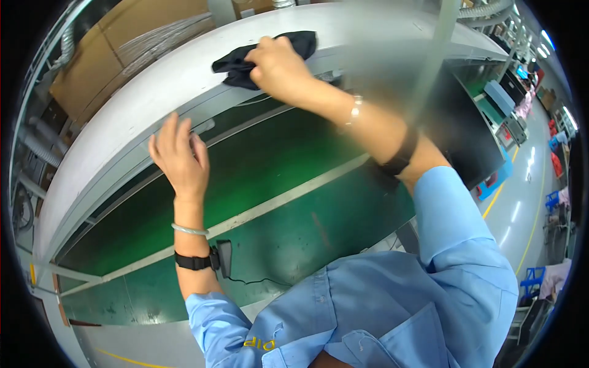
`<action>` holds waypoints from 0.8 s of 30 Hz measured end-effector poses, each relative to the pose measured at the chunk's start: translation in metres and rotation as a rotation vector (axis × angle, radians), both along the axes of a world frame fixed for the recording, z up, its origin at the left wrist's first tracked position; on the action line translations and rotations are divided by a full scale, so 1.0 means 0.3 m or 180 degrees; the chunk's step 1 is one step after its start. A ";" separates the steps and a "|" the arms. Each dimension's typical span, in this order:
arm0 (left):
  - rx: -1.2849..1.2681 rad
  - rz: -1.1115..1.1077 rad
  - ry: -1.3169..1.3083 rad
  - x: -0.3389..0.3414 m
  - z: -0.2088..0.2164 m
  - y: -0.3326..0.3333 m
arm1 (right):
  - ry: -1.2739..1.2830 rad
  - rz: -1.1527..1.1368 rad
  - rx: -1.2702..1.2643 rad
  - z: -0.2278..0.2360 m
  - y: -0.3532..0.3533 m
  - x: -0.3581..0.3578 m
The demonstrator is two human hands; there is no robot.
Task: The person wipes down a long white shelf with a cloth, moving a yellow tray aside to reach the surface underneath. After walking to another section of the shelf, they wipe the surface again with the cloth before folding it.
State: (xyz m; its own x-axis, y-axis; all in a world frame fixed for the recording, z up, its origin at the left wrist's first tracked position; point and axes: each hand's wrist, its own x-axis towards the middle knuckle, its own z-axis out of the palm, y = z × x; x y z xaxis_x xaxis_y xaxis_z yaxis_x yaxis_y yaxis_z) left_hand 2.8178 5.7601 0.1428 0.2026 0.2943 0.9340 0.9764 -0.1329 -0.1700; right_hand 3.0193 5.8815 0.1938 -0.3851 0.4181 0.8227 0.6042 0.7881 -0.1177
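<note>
A black cloth (300,44) lies bunched against the top of a long white panel (184,67) in the head view. My right hand (276,66) grips the cloth from above, its fingers closed into the fabric. My left hand (178,156) is to the left and nearer, at the panel's front edge, with fingers stretched and apart and nothing in it. Whether its fingertips touch the edge I cannot tell. A clear handle-like piece (204,127) shows beside the left fingers.
Below the panel runs a green surface (276,214) crossed by a pale rail (294,191). A grey upright post (435,55) and a dark flat panel (469,122) stand at the right. Cardboard boxes (92,67) are behind the white panel. Chairs and equipment line the far right.
</note>
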 end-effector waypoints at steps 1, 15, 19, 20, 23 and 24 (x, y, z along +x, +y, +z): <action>0.0004 0.0038 0.0043 0.007 -0.022 -0.051 | 0.0043 0.0038 0.0004 -0.005 -0.035 -0.048; -0.1690 0.0776 -0.2511 -0.018 -0.518 -1.013 | 0.2142 0.1807 -0.2675 -0.031 -0.299 0.138; -0.1038 0.1364 -0.3491 0.025 -0.604 -1.303 | 0.2341 0.1208 -0.0880 -0.065 -0.104 0.393; -0.0944 0.1536 -0.3837 0.043 -0.601 -1.337 | 0.2817 0.1368 -0.0763 -0.061 -0.073 0.406; -0.0773 0.1758 -0.4202 0.118 -0.604 -1.385 | 0.2270 0.0434 -0.0129 -0.174 0.082 0.306; -0.0739 0.1720 -0.4212 0.145 -0.603 -1.380 | 0.1981 -0.0061 0.0215 -0.174 0.101 0.261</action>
